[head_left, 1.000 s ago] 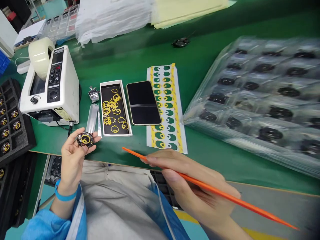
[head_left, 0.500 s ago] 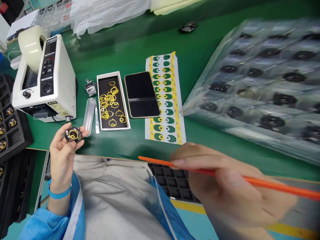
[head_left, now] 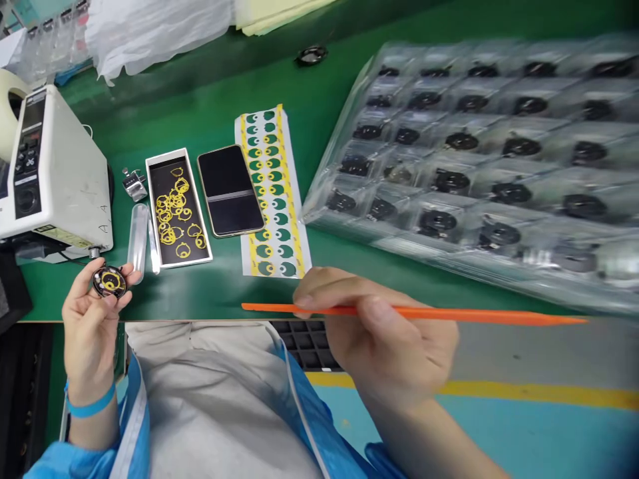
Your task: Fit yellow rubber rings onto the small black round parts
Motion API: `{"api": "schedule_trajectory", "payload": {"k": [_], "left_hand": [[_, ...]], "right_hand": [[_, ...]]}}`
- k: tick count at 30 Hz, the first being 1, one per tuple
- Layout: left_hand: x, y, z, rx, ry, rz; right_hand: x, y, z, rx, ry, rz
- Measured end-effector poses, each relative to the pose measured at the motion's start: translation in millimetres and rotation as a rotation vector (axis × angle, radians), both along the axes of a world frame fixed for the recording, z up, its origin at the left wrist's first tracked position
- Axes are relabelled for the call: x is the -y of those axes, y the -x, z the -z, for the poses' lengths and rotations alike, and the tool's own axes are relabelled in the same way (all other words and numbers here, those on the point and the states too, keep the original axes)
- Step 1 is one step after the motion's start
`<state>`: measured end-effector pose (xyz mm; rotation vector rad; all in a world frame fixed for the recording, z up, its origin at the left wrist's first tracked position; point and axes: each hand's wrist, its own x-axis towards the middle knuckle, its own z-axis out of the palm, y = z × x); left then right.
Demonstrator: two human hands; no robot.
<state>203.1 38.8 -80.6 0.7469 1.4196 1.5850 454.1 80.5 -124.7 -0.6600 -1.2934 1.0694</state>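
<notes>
Between the thumb and fingers of my left hand (head_left: pixel 92 319) is a small round black part (head_left: pixel 109 283) with a yellow ring on its face. It is held in front of the tape dispenser. My right hand (head_left: pixel 379 332) grips a long, thin orange stick (head_left: pixel 449 315), lying nearly level over the table's front edge, with a pointed right end. Beyond it lies a white sheet (head_left: pixel 274 193) of yellow ring-shaped stickers. A phone (head_left: pixel 232 189) overlaps the sheet's left side. Left of the phone, a white-rimmed box (head_left: pixel 208 256) contains many loose yellow rings (head_left: pixel 174 206).
A white tape dispenser (head_left: pixel 74 173) stands at the left. Near it are a metal tally counter (head_left: pixel 134 185), a clear plastic strip (head_left: pixel 138 243) and tweezers (head_left: pixel 154 246). A clear tray (head_left: pixel 319 216) of black round parts fills the right. Another black part (head_left: pixel 312 55) lies at the back.
The view has swung right, so the table items sit further left and more of the clear tray shows. My right hand has drawn back from the camera, still with the orange stick.
</notes>
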Motion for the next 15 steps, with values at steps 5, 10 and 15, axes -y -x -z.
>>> {"api": "schedule_trajectory", "payload": {"k": [5, 10, 15], "left_hand": [[-4.0, -4.8, -0.6, 0.000, 0.004, 0.034], [-5.4, -7.5, -1.3, -0.018, 0.023, 0.041], [-5.4, -8.0, -1.7, -0.008, 0.008, 0.069]], "right_hand": [[0.0, -6.2, 4.2, 0.006, 0.004, -0.033], [-1.5, -7.3, 7.6, 0.001, 0.011, -0.037], [-3.0, -6.6, 7.2, 0.013, 0.027, -0.025]]}}
